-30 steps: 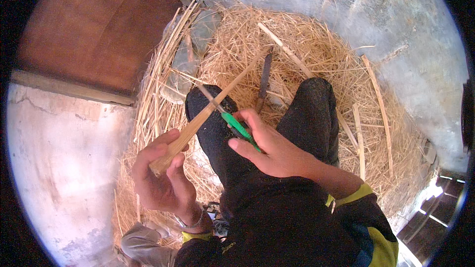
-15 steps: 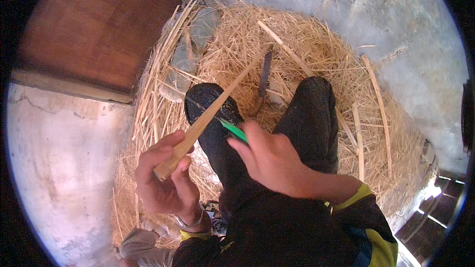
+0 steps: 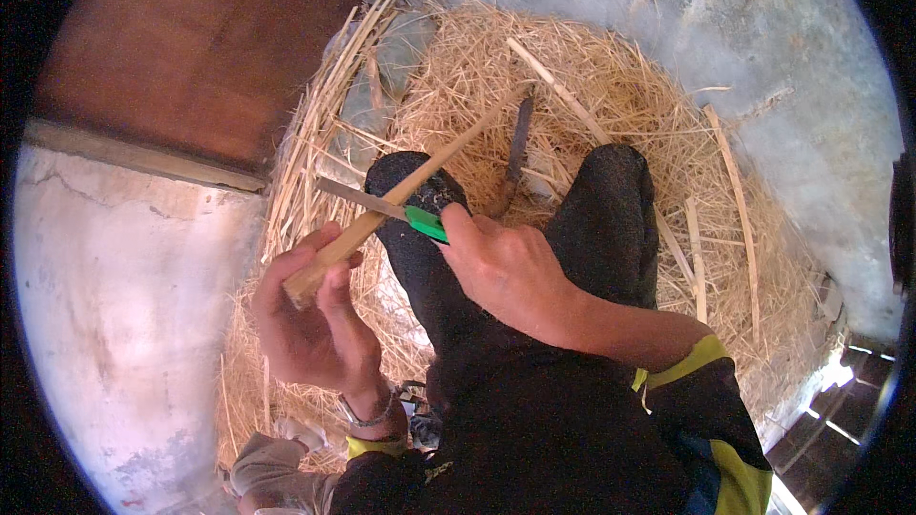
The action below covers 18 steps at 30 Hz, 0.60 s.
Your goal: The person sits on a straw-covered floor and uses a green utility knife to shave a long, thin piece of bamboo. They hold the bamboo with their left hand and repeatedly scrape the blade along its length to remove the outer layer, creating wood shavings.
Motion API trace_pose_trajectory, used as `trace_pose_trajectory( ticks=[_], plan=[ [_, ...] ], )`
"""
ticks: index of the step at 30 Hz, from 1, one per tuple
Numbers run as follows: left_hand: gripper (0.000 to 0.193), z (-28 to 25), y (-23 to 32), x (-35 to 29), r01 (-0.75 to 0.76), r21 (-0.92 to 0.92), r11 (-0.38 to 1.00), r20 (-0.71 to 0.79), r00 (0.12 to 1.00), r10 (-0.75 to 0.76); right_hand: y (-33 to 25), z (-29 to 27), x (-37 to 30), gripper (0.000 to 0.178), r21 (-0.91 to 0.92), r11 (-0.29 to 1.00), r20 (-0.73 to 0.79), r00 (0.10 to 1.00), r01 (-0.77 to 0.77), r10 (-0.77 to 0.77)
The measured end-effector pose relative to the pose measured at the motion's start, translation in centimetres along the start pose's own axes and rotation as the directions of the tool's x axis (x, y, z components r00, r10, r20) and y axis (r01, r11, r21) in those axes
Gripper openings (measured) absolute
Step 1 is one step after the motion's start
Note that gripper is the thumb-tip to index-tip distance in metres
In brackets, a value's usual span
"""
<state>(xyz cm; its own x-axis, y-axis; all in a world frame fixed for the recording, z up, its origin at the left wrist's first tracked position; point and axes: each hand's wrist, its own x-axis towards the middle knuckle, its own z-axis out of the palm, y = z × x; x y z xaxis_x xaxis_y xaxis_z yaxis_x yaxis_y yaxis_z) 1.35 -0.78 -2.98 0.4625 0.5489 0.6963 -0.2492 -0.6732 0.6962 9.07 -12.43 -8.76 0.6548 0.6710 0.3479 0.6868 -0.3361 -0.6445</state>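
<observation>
A long pale wooden stick point(image 3: 412, 183) slants up and away, wide at the near end and narrow at the far end. My left hand point(image 3: 320, 324) grips its wide end between thumb and fingers. In my right hand point(image 3: 510, 272) is a green-handled knife point(image 3: 426, 222), its flat grey blade pointing left. That blade lies across the stick at mid-length, over my left knee, and its tip sticks out past the stick's left side. Pale shavings or dust speckle the dark trouser knee point(image 3: 386, 170).
Straw point(image 3: 611, 67) covers the floor. A dark long blade with a wooden handle point(image 3: 516, 148) lies between my knees. Several pale sticks point(image 3: 733, 200) lie at the right. Plastered walls point(image 3: 124, 296) and a brown panel point(image 3: 181, 48) stand around. Another person's grey-brown clothing point(image 3: 277, 472) shows at lower left.
The knife has swung flatter and moved left, so its blade now shows broadside across the stick. My left hand and the stick's wide end have shifted slightly left.
</observation>
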Motion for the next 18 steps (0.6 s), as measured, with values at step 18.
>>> trace_pose_trajectory(
  ticks=[18],
  plan=[
    [0.018,1.8,1.9,-0.7,-0.005,0.056,0.998,-0.06,0.998,0.008,-0.6,-2.1,-1.5,0.022,0.19,0.979,0.029,0.997,-0.072,0.068]
  ],
)
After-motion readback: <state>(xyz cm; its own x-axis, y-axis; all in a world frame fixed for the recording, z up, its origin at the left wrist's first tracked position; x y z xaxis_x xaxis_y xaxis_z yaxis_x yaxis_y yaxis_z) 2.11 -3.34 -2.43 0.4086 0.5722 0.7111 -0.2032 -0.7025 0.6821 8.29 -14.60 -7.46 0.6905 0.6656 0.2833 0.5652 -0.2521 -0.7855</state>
